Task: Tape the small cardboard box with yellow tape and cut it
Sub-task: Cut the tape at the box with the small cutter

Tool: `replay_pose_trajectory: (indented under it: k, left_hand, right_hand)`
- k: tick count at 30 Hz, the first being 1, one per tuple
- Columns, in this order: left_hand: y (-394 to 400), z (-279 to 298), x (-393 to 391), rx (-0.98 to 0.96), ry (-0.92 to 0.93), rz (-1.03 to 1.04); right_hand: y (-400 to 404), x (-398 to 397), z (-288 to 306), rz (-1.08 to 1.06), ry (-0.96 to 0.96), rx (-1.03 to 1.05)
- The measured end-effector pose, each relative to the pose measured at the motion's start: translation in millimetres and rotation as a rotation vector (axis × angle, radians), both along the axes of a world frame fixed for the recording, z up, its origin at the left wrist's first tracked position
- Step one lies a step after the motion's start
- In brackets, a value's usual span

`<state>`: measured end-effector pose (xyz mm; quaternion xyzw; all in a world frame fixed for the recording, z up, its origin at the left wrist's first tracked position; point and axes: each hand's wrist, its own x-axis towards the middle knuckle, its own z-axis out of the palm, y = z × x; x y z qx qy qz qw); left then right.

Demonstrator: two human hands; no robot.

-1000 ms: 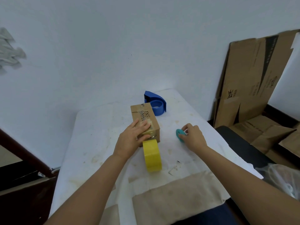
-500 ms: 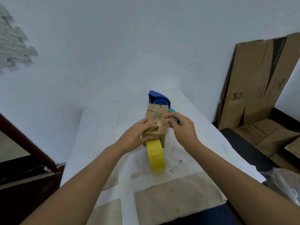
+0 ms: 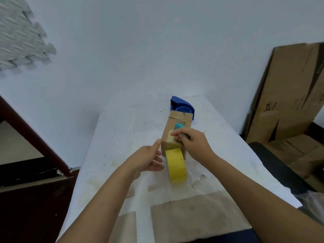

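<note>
Right hand (image 3: 194, 144) grips one cutter (image 3: 179, 126) over one box (image 3: 177, 127).

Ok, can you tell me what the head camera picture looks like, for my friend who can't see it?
A person's right hand holds a small teal cutter over the near end of a small cardboard box on a white-covered table. The left hand is open beside a yellow tape roll standing on edge against the box. A blue tape dispenser sits behind the box.
</note>
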<state>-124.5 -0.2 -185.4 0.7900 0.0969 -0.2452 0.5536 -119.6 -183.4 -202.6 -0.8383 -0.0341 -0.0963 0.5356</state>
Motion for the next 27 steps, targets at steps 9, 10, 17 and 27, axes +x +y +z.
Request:
replay_pose_trajectory:
  k: [9,10,17,27]
  left_hand:
    - [-18.9,-11.0,-9.0,-0.291,0.115,-0.11]
    - [-17.2,-10.6,-9.8,-0.301,0.119,-0.108]
    - [-8.6,-6.6,-10.1,-0.165,0.079,-0.15]
    - [-4.8,-9.2,-3.7,-0.131,0.11,-0.184]
  right_hand:
    - [-8.6,-5.2,0.2,0.081,-0.007,-0.094]
    - [-8.0,-5.2,-0.4,0.085,-0.012,-0.133]
    - [-3.4,4.0,-7.8,0.148,-0.032,-0.407]
    - [-3.7,11.4,-12.4,0.136,-0.125,-0.611]
